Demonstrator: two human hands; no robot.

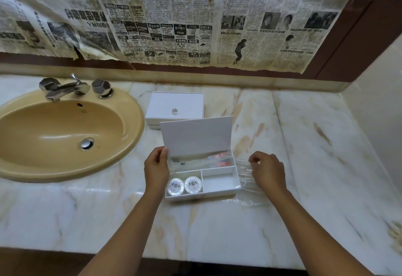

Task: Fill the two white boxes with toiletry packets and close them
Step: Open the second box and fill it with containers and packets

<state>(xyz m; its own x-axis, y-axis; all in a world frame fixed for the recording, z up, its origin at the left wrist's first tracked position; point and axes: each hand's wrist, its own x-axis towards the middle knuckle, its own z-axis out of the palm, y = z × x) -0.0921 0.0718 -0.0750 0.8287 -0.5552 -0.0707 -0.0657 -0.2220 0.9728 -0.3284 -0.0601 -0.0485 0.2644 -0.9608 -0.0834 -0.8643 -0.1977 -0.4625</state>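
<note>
Near box open and part-filled on the marble counter, second box shut behind it toward the back edge.

The open white box [202, 173] sits mid-counter with its lid [196, 137] tilted up; the left hand [157, 170] pinches the lid's lower left corner, while the right hand [268, 171] has its curled fingers on clear plastic packets [247, 180] lying just beside the box's right wall, though whether it truly grips them I cannot tell. Two round soaps [185, 185] fill the front left compartment, wrapped packets lie along the back one, and the front right looks empty. The box seems light, stiff and likely to slide; the packets are soft and slippery, best pinched by an edge. The closed box [175, 107] stands beside the sink [65, 136].
</note>
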